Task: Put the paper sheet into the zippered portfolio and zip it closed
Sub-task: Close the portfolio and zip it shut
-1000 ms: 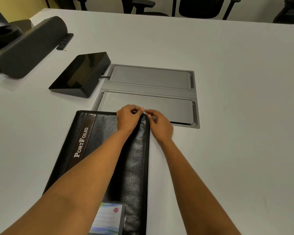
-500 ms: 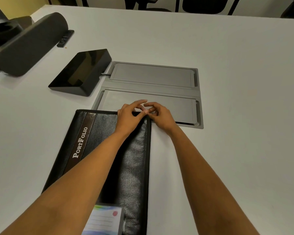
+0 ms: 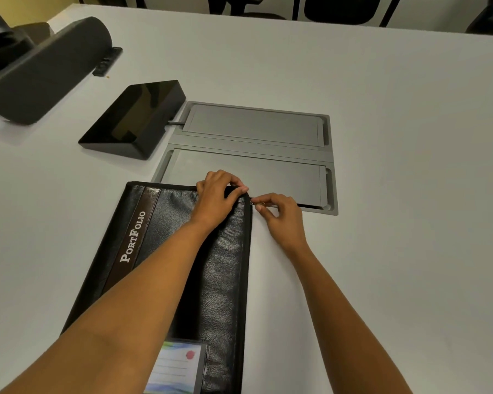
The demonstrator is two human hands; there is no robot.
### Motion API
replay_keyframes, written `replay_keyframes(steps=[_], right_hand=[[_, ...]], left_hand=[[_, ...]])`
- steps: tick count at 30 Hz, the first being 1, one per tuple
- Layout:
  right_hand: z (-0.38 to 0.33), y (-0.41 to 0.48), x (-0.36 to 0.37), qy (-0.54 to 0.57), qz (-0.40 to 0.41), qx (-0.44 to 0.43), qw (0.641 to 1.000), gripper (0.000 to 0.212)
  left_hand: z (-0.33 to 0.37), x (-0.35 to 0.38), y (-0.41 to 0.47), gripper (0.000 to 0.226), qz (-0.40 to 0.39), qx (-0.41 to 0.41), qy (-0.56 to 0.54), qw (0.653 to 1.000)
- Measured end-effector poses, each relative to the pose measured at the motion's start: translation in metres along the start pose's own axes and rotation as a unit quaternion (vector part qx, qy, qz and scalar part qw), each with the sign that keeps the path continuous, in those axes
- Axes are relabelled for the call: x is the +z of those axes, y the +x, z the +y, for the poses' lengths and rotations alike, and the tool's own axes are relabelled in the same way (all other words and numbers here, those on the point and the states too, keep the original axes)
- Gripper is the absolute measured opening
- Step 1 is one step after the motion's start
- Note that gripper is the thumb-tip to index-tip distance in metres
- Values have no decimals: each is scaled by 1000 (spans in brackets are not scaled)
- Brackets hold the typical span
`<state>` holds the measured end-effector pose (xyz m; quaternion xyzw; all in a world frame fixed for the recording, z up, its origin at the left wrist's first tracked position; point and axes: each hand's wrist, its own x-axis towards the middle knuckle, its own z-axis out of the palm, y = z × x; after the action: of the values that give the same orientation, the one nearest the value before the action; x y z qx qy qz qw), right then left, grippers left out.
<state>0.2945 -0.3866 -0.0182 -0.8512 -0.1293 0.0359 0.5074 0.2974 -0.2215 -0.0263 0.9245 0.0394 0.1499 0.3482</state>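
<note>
A black leather portfolio [image 3: 165,223] with a brown "PortFolio" stripe lies closed on the white table [image 3: 396,194], its cover flat. My left hand [image 3: 215,199] grips the portfolio's far right corner, fingers curled over the edge. Just right of that corner my right hand [image 3: 279,214] pinches the small metal zipper pull [image 3: 259,205] between thumb and forefinger. A card window with a colourful label [image 3: 177,368] shows at the near end of the cover. No paper sheet is visible.
A grey double-lid cable box [image 3: 256,149] is set into the table just beyond the portfolio. A black wedge-shaped touch panel [image 3: 134,120] stands to its left, a long dark speaker bar [image 3: 46,72] further left. Office chairs line the far edge.
My right hand has shifted from on top of the corner to just right of it and now pinches the zipper pull. My left hand's fingers have curled down over the corner.
</note>
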Motion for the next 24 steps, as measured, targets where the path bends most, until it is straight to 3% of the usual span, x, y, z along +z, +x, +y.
replay_keyframes(steps=[11,20,24], right_hand=[[-6,5,7,37,55,44,997,10],[3,-34,-6,-16,4,12,1000,10],[4,-35,3,0,57,41,998,11]], left_hand=[[9,-4,5,26,-69,15,39,997],[10,-13,11,30,-64,-7,26,998],[14,-11,9,28,-73,-10,27,997]])
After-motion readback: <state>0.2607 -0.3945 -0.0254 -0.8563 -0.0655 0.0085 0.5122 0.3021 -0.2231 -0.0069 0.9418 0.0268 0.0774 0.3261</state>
